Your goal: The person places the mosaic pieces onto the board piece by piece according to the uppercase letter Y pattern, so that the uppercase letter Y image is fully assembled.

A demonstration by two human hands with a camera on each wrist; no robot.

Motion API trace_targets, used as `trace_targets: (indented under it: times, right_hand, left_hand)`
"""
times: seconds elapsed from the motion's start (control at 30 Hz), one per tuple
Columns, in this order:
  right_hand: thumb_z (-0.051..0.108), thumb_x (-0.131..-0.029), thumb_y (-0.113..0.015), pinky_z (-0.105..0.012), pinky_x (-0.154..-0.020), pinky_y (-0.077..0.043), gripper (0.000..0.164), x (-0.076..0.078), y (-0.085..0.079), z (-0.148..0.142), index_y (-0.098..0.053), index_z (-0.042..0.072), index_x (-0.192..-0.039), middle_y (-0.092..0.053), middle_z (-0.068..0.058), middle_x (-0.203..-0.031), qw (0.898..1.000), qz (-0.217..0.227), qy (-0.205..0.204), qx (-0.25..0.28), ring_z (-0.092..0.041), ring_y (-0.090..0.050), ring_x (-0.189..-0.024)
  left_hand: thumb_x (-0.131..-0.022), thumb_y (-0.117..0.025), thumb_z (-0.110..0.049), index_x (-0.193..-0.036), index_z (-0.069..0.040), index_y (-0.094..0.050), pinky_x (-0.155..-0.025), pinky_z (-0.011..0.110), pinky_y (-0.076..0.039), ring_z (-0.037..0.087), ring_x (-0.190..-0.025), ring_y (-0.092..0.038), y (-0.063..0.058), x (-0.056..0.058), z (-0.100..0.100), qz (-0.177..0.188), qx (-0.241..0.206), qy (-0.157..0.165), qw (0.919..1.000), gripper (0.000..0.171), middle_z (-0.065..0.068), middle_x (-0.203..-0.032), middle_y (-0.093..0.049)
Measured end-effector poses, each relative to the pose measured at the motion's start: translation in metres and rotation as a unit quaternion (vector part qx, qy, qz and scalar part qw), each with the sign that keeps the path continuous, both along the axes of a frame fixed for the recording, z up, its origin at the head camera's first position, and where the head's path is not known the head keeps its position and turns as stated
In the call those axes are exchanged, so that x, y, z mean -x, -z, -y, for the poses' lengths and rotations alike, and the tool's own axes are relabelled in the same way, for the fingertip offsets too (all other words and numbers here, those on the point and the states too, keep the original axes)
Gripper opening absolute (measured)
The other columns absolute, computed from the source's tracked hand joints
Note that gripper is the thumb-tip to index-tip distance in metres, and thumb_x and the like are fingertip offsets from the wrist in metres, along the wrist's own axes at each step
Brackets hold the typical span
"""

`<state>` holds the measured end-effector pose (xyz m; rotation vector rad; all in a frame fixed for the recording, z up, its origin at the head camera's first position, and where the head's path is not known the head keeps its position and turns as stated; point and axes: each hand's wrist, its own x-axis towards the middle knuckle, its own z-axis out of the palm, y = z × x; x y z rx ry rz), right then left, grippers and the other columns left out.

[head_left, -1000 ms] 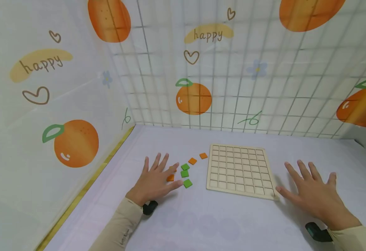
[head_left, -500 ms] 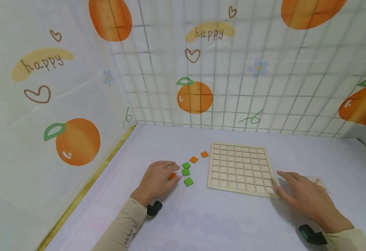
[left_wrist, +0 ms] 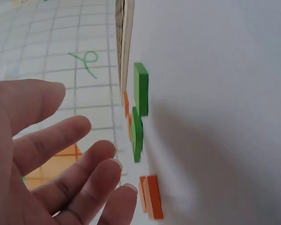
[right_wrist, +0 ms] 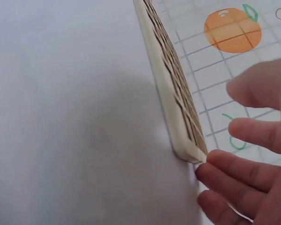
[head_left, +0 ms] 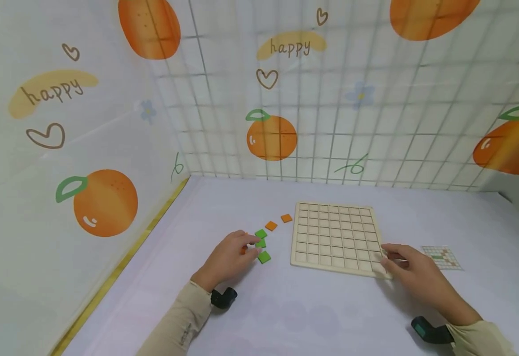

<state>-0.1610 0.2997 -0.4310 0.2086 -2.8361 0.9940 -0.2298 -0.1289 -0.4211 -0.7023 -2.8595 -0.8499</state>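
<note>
My left hand [head_left: 227, 258] hovers over a small group of square tiles, thumb and fingers loosely bent with a gap between them. Green tiles [head_left: 264, 257] lie at its fingertips, and an orange tile [left_wrist: 154, 197] sits partly hidden behind the hand in the head view. No tile is between the fingers in the left wrist view. My right hand [head_left: 419, 274] is at the right edge of a pale wooden grid board [head_left: 337, 240], its fingers relaxed. In the right wrist view, some of its fingertips are right at the board's corner, with the thumb held apart.
Two more orange tiles [head_left: 271, 226] lie between the green ones and the board. A small grid-patterned card [head_left: 443, 258] with coloured squares lies right of the board. A printed curtain [head_left: 223, 123] stands behind and to the left of the white tabletop [head_left: 312, 316].
From spread wide, the fingers of both hands have drawn in. The left hand has shifted slightly right over the tiles; the right hand has moved left to the board's edge, uncovering the card.
</note>
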Motion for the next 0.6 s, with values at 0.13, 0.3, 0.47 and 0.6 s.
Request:
trace_targets:
  times: [0.13,0.3,0.47,0.6]
  right_hand:
    - [0.034,-0.100,-0.064,-0.058,-0.092,-0.047,0.052,0.002,0.002,0.003,-0.055,-0.002,-0.137,-0.057,-0.026,-0.131,1.000,0.001,-0.002,0.002,-0.044,-0.057,-0.116]
    - [0.036,-0.097,-0.068,-0.062,-0.101,-0.038,0.056,0.008,0.005,0.006,-0.056,-0.002,-0.135,-0.051,-0.026,-0.139,1.000,-0.002,-0.013,-0.010,-0.047,-0.044,-0.130]
    - [0.041,-0.094,-0.070,-0.066,-0.103,-0.033,0.062,0.008,0.011,0.010,-0.056,-0.003,-0.135,-0.048,-0.026,-0.142,0.999,0.013,-0.012,-0.033,-0.050,-0.039,-0.133]
    - [0.044,-0.090,-0.073,-0.068,-0.102,-0.032,0.066,0.005,0.012,0.009,-0.057,-0.003,-0.134,-0.045,-0.028,-0.144,0.998,0.015,-0.007,-0.062,-0.052,-0.037,-0.133]
  left_hand:
    - [-0.097,-0.066,-0.031,-0.118,-0.016,-0.074,-0.071,0.029,-0.048,0.011,-0.081,-0.054,0.001,0.006,-0.003,0.010,-0.004,0.006,0.9999,0.027,-0.007,-0.098,-0.061]
    - [-0.095,-0.068,-0.029,-0.118,-0.017,-0.074,-0.072,0.031,-0.048,0.012,-0.082,-0.055,0.002,0.007,0.000,0.039,-0.019,-0.006,0.9990,0.026,-0.009,-0.098,-0.062]
    - [-0.095,-0.068,-0.026,-0.120,-0.015,-0.073,-0.074,0.032,-0.048,0.012,-0.082,-0.054,0.008,0.003,0.003,0.057,-0.013,0.003,0.9983,0.028,-0.010,-0.097,-0.064]
    - [-0.093,-0.069,-0.027,-0.120,-0.015,-0.073,-0.073,0.030,-0.047,0.011,-0.081,-0.054,0.012,0.003,0.000,0.048,-0.003,0.022,0.9986,0.030,-0.008,-0.100,-0.064]
